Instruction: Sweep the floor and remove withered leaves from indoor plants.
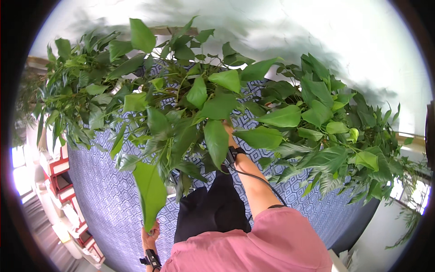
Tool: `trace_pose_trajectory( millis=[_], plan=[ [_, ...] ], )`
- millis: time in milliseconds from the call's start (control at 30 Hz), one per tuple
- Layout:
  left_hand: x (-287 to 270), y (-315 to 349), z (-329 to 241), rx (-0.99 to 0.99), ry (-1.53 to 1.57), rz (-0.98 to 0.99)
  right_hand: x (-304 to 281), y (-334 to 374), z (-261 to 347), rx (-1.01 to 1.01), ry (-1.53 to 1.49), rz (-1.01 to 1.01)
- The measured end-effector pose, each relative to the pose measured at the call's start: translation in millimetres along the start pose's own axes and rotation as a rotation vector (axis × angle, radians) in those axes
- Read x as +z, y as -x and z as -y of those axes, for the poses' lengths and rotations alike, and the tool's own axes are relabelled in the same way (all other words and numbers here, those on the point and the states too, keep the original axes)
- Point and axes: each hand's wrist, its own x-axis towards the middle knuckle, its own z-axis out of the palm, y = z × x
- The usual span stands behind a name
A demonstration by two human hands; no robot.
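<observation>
The left hand pinches a broad leaf by its tip, seemingly to steady it, while foliage hides the right hand, its grip impossible to tell.

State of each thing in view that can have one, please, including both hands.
Left hand: closed at the lower tip of the large leaf.
Large leaf: green, spread open; attached or detached, can't tell.
Right hand: partly hidden by leaves; grip can't be told.
Right wrist device: strapped on.
Left wrist device: strapped on.
Black cable: curved along the right forearm.
</observation>
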Motion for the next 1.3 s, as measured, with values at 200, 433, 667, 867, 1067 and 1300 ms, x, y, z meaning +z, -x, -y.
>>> trace_pose_trajectory(
  millis=[200, 433, 667, 867, 1067, 1300],
  plan=[
    [34.1, 5.1, 13.3, -0.085, 0.034, -0.007, 2.1, -14.2, -11.8, -0.009, -0.016, -0.099],
    [44.8, 9.1, 12.7, -0.053, -0.053, -0.072, -1.4, -12.0, 48.0, -0.025, 0.188, -0.134],
    [53.8, 8.3, 6.8, -0.094, -0.097, -0.028, -0.1, -16.8, 35.8, -0.038, 0.147, -0.185],
    [49.7, 4.5, 2.9, -0.082, -0.07, -0.057, 5.3, -18.2, 47.8, -0.095, 0.189, -0.251],
    [41.0, 5.7, 6.2, -0.089, -0.01, -0.018, 9.7, -13.7, 60.9, -0.045, 0.177, -0.272],
    [18.9, -1.3, 5.7, -0.053, -0.074, 0.009, 23.1, -6.8, 34.3, 0.119, 0.328, -0.276]
  ],
)
